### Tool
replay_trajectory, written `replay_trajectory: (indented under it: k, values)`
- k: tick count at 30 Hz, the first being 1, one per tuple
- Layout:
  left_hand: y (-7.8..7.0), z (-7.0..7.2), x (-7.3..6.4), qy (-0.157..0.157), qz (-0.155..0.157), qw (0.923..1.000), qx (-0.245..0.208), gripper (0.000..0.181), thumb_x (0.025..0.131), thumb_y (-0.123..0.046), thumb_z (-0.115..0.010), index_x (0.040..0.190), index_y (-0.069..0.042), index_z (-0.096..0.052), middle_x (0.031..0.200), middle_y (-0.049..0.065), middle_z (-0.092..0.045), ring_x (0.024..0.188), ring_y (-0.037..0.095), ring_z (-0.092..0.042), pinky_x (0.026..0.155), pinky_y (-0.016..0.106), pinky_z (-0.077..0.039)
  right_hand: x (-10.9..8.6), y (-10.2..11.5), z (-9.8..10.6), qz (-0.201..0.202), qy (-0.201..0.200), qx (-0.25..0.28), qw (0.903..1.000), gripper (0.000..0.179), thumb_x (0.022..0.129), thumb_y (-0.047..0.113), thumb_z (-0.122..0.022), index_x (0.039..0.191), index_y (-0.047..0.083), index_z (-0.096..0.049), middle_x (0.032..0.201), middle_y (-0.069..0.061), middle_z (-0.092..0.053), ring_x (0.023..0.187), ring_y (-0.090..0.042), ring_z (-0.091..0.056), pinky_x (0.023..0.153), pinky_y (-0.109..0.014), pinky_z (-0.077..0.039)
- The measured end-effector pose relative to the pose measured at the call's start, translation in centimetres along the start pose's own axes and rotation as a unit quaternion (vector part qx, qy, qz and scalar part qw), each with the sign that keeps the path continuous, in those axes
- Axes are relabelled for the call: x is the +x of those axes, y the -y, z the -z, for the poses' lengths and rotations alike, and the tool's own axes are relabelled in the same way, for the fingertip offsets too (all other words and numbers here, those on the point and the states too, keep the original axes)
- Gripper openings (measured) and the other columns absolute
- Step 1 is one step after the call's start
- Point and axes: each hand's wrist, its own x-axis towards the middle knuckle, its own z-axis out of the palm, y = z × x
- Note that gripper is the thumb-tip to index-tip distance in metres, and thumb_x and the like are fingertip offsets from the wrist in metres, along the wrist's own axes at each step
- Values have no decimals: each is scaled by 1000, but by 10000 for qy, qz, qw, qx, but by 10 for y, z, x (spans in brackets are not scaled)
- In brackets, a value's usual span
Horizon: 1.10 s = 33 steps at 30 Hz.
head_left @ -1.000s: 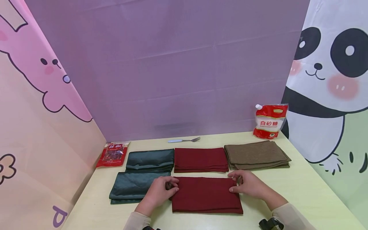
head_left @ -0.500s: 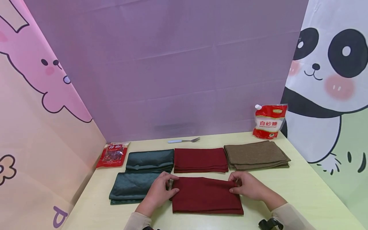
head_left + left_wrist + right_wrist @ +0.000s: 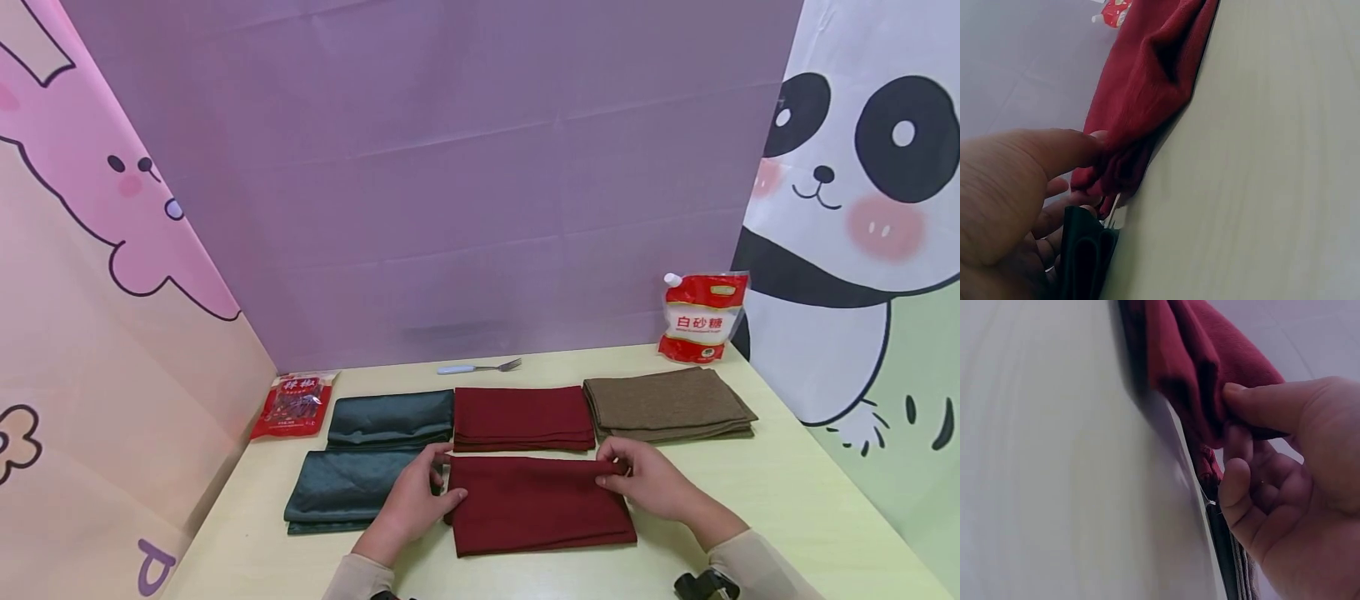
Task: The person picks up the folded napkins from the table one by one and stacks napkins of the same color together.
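Note:
A folded dark red cloth (image 3: 542, 504) lies at the front of the table, between both hands. My right hand (image 3: 651, 477) pinches its far right corner between thumb and fingers; in the right wrist view that corner of the cloth (image 3: 1185, 375) is raised off the tabletop. At the far left corner, my left hand (image 3: 414, 492) holds the cloth's edge, thumb on top and fingers behind. The left wrist view shows the thumb (image 3: 1075, 150) against the cloth, with the other fingers partly hidden. Beside the left hand lies a folded dark green cloth (image 3: 348, 487).
Behind lie another folded red cloth (image 3: 523, 412), a second green cloth (image 3: 393, 415) and a folded brown cloth (image 3: 667, 402). A fork (image 3: 480, 367) lies along the back edge. A red chili packet (image 3: 295, 406) is back left; a sugar pouch (image 3: 703, 321) stands back right.
The right hand has lifted the front red cloth's far right corner. The cloth's far edge has shifted slightly away from the person, and its near left corner a little to the right.

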Motion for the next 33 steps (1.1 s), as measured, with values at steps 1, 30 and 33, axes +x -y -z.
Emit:
replay_trajectory:
  k: [1,30,33]
  values:
    - [1,0,0,-2,47,10000,-44,67,89,-18,-87,146,-9,-54,123,4,-64,89,16,-56,69,28,-48,0,0,0,-9,-24,67,10000,18,92,8,-80,99,12,-64,92,-2,-62,76,-13,-55,63,-27,-46]
    - [6,-2,2,323,-176,9953,-892,21,109,-21,-60,129,-19,-55,114,-5,-74,98,12,-69,91,36,-52,3,-6,4,-608,-57,542,9967,26,103,16,-68,122,5,-55,103,-8,-72,79,-19,-65,65,-30,-52]
    - [5,-2,1,288,-163,9943,-1016,25,109,-18,-59,134,-20,-53,115,-3,-74,92,13,-69,83,31,-54,3,-5,3,-646,23,1145,9913,29,104,14,-67,126,1,-52,110,-14,-72,81,-22,-70,64,-33,-59]
